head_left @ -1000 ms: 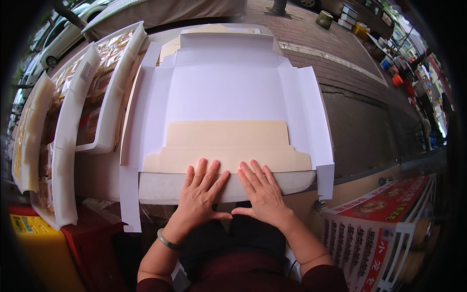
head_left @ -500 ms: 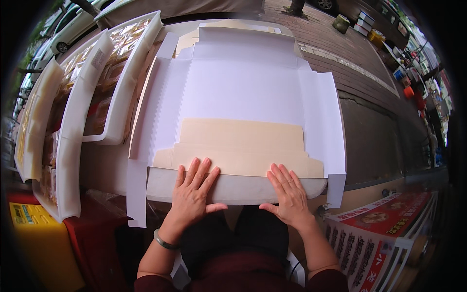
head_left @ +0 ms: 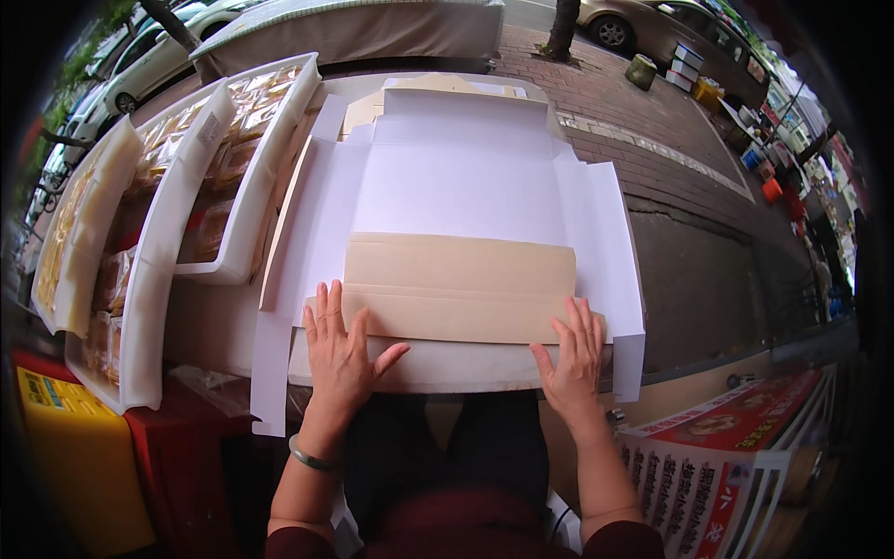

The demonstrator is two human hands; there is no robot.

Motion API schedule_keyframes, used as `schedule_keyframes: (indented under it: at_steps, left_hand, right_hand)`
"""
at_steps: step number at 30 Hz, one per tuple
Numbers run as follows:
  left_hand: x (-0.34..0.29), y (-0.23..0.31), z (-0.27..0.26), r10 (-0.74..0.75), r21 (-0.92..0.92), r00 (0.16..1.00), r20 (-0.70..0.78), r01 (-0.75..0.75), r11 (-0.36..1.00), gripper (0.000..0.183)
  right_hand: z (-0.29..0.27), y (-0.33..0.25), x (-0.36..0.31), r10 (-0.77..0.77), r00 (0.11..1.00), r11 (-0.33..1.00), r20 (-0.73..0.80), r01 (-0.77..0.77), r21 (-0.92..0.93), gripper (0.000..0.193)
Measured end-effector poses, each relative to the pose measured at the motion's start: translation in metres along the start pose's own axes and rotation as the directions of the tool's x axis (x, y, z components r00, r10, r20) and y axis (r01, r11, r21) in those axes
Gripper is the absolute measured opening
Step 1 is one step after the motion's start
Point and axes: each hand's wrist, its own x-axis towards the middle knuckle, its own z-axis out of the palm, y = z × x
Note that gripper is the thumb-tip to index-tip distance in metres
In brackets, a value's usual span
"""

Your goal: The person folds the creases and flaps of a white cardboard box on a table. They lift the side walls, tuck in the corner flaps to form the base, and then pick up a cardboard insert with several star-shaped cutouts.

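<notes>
A large cardboard box blank (head_left: 456, 182), white inside, lies unfolded on the table in front of me. Its near panel is folded inward and shows a beige outer face (head_left: 461, 289). The side walls stand partly raised, with narrow flaps hanging over the table's front edge at both corners. My left hand (head_left: 340, 359) rests at the left end of the folded panel, fingers stretched and thumb apart. At the panel's right end, my right hand (head_left: 574, 359) touches the cardboard with fingers extended. Neither hand grips anything.
White plastic trays (head_left: 154, 307) of wrapped packages stand along the left. More beige cardboard (head_left: 368, 107) lies under the blank's far end. A yellow container (head_left: 79, 456) and a red one (head_left: 191, 466) are at lower left. A red and white printed banner (head_left: 717, 447) stands at lower right.
Both hands have moved outward, from the middle of the folded panel toward its two ends. The panel's crease lies lower and flatter. The view has tilted up slightly.
</notes>
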Motion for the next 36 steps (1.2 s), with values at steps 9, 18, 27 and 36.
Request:
schedule_keyframes:
  at_steps: [9,18,27,36]
  left_hand:
    - [0.017,0.036,0.037,0.314,-0.173,0.92,0.233,-0.279,0.945,0.066]
    - [-0.011,-0.051,0.015,-0.037,0.027,0.93,0.365,0.03,0.999,0.089]
    - [0.006,-0.055,0.005,-0.044,-0.131,0.995,0.094,0.056,0.99,0.108]
    - [0.03,-0.066,0.0,-0.039,-0.308,0.994,-0.103,0.005,0.951,0.075]
  right_hand:
    - [0.045,-0.042,0.038,-0.282,0.915,0.91,0.288,0.16,0.384,0.058]
    - [-0.001,0.056,-0.021,0.018,0.957,1.0,0.291,-0.022,0.012,0.089]
    - [-0.002,0.043,0.003,0.114,0.99,0.987,-0.085,-0.103,0.126,0.091]
    - [-0.01,0.049,0.025,0.195,0.973,0.973,-0.123,-0.176,0.151,0.06]
